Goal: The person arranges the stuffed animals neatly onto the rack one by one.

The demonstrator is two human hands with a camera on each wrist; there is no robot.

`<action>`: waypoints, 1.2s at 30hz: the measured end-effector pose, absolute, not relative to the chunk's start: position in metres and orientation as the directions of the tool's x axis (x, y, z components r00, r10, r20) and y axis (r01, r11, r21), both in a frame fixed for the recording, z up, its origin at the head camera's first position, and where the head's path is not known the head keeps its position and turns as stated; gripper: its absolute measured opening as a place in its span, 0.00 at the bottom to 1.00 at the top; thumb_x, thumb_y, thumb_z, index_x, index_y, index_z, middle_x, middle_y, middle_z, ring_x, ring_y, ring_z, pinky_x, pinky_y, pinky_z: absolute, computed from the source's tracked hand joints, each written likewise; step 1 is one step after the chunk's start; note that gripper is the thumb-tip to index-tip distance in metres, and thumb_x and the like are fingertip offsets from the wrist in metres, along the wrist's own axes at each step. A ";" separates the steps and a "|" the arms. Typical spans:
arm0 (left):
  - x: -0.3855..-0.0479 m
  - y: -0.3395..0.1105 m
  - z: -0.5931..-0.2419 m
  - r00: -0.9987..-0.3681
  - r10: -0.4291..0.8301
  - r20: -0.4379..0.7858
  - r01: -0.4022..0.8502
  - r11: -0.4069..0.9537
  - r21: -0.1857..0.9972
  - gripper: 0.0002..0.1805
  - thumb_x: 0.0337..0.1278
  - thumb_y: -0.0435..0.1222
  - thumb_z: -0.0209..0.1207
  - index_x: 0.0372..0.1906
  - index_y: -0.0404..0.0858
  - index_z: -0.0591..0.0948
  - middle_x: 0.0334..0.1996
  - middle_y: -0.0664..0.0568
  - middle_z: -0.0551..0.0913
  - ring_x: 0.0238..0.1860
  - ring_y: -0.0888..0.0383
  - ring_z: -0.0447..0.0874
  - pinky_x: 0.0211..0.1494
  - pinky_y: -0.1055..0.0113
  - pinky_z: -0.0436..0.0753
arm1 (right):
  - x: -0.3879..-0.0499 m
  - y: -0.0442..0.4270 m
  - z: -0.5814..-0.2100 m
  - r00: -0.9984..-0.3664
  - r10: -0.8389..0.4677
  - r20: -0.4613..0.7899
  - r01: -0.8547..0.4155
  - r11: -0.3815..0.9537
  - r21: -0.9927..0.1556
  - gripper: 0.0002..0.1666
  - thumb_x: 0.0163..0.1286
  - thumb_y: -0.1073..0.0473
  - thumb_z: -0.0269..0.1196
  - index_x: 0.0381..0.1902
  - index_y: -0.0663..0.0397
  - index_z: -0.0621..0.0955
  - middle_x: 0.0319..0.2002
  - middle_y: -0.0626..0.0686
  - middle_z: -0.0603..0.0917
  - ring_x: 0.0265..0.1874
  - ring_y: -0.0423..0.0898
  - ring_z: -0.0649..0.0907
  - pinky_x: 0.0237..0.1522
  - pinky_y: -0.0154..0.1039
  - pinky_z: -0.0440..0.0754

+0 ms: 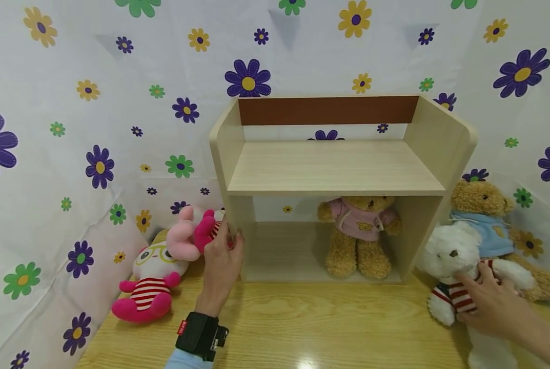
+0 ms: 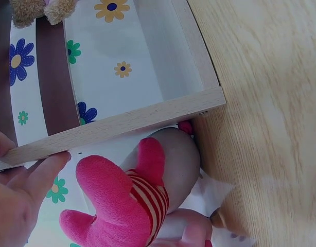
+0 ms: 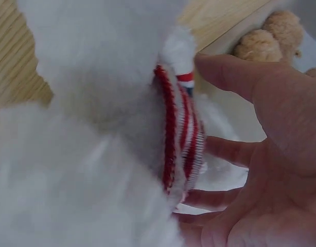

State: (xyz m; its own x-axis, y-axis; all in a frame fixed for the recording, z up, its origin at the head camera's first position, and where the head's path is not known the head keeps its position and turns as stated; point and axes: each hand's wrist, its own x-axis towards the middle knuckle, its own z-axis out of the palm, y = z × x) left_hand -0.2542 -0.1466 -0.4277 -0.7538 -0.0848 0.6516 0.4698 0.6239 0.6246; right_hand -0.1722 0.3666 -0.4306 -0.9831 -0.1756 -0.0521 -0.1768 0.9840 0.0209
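My left hand [image 1: 221, 269] grips the left side panel of the wooden shelf [image 1: 334, 166]; in the left wrist view, the hand [image 2: 24, 198] has digits on both faces of the panel edge [image 2: 132, 117]. At the right, my right hand [image 1: 496, 302] holds a white bear [image 1: 450, 251] in a striped sweater by its body, beside the shelf. In the right wrist view, the fingers [image 3: 227, 152] of that hand press on the red-and-white sweater [image 3: 186, 139], the thumb near the bear's arm. A brown bear in a pink top [image 1: 360, 223] stands in the lower compartment, its head partly hidden.
Left of the shelf sit a pink-and-white doll with glasses [image 1: 150, 287], a pink plush [image 1: 182, 236] and another striped doll [image 1: 205, 233], close to my left hand. A brown bear in blue [image 1: 484, 230] leans behind the white one. Flowered cloth hangs behind the wooden table [image 1: 293, 318].
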 end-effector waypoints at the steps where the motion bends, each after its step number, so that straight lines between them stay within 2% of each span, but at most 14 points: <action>1: -0.254 -0.147 -0.428 -0.754 -0.085 0.652 0.471 0.623 0.625 0.30 0.68 0.28 0.59 0.73 0.37 0.69 0.59 0.33 0.83 0.51 0.39 0.89 0.47 0.49 0.89 | -0.173 0.368 -0.432 -0.984 -0.171 -0.050 -0.173 0.985 0.022 0.45 0.50 0.44 0.79 0.60 0.60 0.75 0.57 0.87 0.65 0.51 0.80 0.76 0.42 0.74 0.72; 5: -0.254 -0.147 -0.429 -0.755 -0.088 0.650 0.470 0.618 0.630 0.29 0.69 0.28 0.58 0.73 0.38 0.70 0.60 0.34 0.83 0.51 0.40 0.89 0.49 0.50 0.88 | -0.175 0.372 -0.435 -0.986 -0.154 -0.056 -0.157 0.986 0.048 0.47 0.50 0.41 0.79 0.60 0.61 0.73 0.57 0.91 0.62 0.51 0.85 0.75 0.39 0.75 0.74; 7: -0.255 -0.147 -0.429 -0.756 -0.090 0.648 0.467 0.619 0.631 0.29 0.70 0.29 0.58 0.73 0.38 0.69 0.60 0.34 0.83 0.50 0.41 0.89 0.49 0.50 0.88 | -0.176 0.373 -0.436 -0.986 -0.163 -0.043 -0.165 0.984 0.065 0.48 0.49 0.41 0.79 0.59 0.61 0.72 0.56 0.91 0.63 0.47 0.83 0.77 0.36 0.73 0.76; 10: -0.255 -0.147 -0.429 -0.763 -0.089 0.641 0.462 0.619 0.635 0.29 0.70 0.29 0.58 0.74 0.38 0.69 0.62 0.35 0.82 0.53 0.40 0.88 0.51 0.50 0.87 | -0.175 0.374 -0.437 -0.984 -0.180 0.004 -0.179 0.981 0.079 0.48 0.48 0.41 0.80 0.57 0.62 0.70 0.51 0.86 0.66 0.36 0.71 0.80 0.28 0.62 0.80; 13: -0.255 -0.147 -0.429 -0.771 -0.084 0.631 0.457 0.617 0.641 0.30 0.70 0.29 0.58 0.74 0.38 0.68 0.63 0.36 0.81 0.55 0.40 0.87 0.52 0.51 0.87 | -0.172 0.373 -0.439 -0.977 -0.195 0.083 -0.188 0.978 0.086 0.47 0.47 0.44 0.81 0.51 0.62 0.68 0.42 0.77 0.69 0.25 0.56 0.76 0.18 0.49 0.76; 17: -0.254 -0.147 -0.430 -0.779 -0.082 0.622 0.454 0.611 0.648 0.30 0.70 0.29 0.59 0.74 0.38 0.68 0.64 0.36 0.81 0.56 0.40 0.86 0.52 0.51 0.87 | -0.170 0.373 -0.443 -0.971 -0.191 0.145 -0.179 0.980 0.089 0.47 0.43 0.50 0.83 0.48 0.63 0.64 0.39 0.74 0.68 0.22 0.52 0.72 0.15 0.44 0.73; 22: -0.253 -0.147 -0.431 -0.777 -0.084 0.624 0.457 0.607 0.650 0.29 0.71 0.29 0.58 0.74 0.38 0.68 0.64 0.36 0.80 0.58 0.40 0.84 0.53 0.50 0.87 | -0.171 0.375 -0.446 -0.983 -0.127 0.130 -0.122 0.991 0.048 0.49 0.43 0.55 0.84 0.47 0.67 0.61 0.47 0.83 0.64 0.21 0.56 0.74 0.17 0.49 0.76; 27: -0.252 -0.147 -0.431 -0.775 -0.086 0.626 0.456 0.610 0.648 0.30 0.71 0.30 0.58 0.74 0.38 0.68 0.62 0.36 0.82 0.54 0.40 0.87 0.51 0.51 0.87 | -0.172 0.377 -0.447 -0.987 -0.077 0.139 -0.081 0.996 -0.023 0.54 0.45 0.56 0.83 0.51 0.76 0.57 0.46 0.83 0.65 0.26 0.60 0.75 0.21 0.51 0.77; 30: -0.252 -0.148 -0.431 -0.770 -0.088 0.632 0.455 0.620 0.640 0.29 0.70 0.30 0.59 0.74 0.38 0.69 0.58 0.35 0.85 0.47 0.40 0.91 0.48 0.52 0.89 | -0.174 0.381 -0.446 -0.990 -0.042 0.131 -0.052 0.996 -0.069 0.64 0.47 0.53 0.82 0.60 0.84 0.51 0.50 0.88 0.63 0.31 0.70 0.77 0.24 0.56 0.80; 33: -0.252 -0.148 -0.431 -0.768 -0.091 0.635 0.449 0.630 0.634 0.28 0.70 0.30 0.59 0.73 0.38 0.70 0.56 0.35 0.86 0.43 0.43 0.92 0.45 0.53 0.90 | -0.178 0.387 -0.445 -0.998 -0.009 0.061 -0.014 0.996 -0.092 0.75 0.50 0.46 0.80 0.69 0.87 0.44 0.57 0.93 0.59 0.40 0.80 0.76 0.33 0.65 0.80; 36: -0.251 -0.147 -0.431 -0.768 -0.093 0.634 0.445 0.635 0.631 0.28 0.70 0.30 0.59 0.72 0.38 0.70 0.52 0.35 0.88 0.36 0.46 0.91 0.40 0.54 0.91 | -0.181 0.394 -0.443 -1.000 -0.017 0.002 -0.017 0.997 -0.069 0.75 0.50 0.43 0.79 0.67 0.91 0.48 0.59 0.94 0.57 0.46 0.84 0.75 0.37 0.67 0.81</action>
State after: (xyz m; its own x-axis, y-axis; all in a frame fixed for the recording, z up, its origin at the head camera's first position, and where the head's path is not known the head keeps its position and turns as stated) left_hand -0.2512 -0.1466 -0.4309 -0.7677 -0.0926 0.6341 0.4447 0.6355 0.6312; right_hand -0.1810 0.3938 -0.4429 -0.9999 -0.0167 0.0022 -0.0168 0.9975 -0.0690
